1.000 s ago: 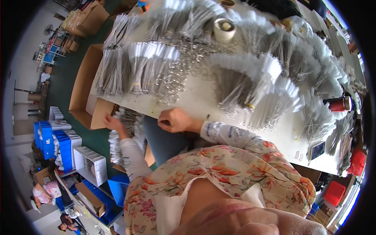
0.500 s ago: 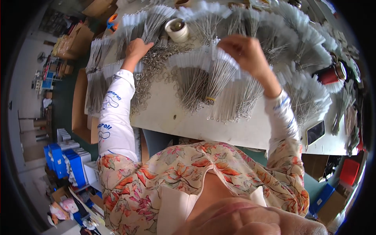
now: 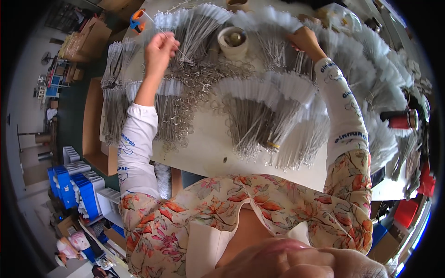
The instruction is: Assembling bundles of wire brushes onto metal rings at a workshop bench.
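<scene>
the white cup (image 3: 232, 53) standing on the worktop (image 3: 204, 127) is taken as reference. the left hand (image 3: 160, 48), left of the cup, has its fingers pinching what appears to be one thin wire brush (image 3: 150, 19), held slantwise. the right hand (image 3: 303, 41), right of the cup, is at the rear brush bundle (image 3: 269, 23); its fingers are curled, but whether they grip anything cannot be told. judged risks: the thin wire brush could snag in the heaped wire loops (image 3: 204, 78), leftward and nearer the person than the cup, if drawn low; the right sleeve (image 3: 344, 99), sweeping inward, could scatter the front brush bundle (image 3: 266, 111), nearer and rightward of the cup.
</scene>
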The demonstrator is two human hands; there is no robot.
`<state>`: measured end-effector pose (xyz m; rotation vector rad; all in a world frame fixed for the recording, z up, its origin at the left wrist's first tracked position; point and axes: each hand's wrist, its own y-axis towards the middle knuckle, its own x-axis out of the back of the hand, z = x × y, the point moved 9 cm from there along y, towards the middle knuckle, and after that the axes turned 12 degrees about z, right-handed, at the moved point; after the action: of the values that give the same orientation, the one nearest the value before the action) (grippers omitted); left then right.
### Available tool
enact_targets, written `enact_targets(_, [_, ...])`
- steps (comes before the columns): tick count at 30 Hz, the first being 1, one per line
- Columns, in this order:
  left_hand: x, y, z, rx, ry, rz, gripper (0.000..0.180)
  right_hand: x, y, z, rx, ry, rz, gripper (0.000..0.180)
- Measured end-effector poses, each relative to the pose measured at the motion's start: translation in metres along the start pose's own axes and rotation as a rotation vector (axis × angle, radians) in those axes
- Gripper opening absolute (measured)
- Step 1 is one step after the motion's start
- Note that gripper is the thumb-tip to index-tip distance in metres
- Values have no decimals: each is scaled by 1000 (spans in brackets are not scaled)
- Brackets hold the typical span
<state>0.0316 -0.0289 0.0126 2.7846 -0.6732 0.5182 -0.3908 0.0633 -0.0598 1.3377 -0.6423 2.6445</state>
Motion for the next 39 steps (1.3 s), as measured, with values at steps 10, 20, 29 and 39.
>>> enact_targets(10, [88,94,117,131,963,81,36,3,-20,-10,-7,478,-460,29])
enact_targets(20, [118,89,139,17,365,-105,21,109,-80,40,791,1073,-639,17])
enact_targets(29, [129,71,48,-23,-249,-466,20,158,-131,-164,-216,-65,-839,25])
enact_targets(39, [50,-11,-48,119,-297,-45,30,82,-50,-170,-337,478,-318,20])
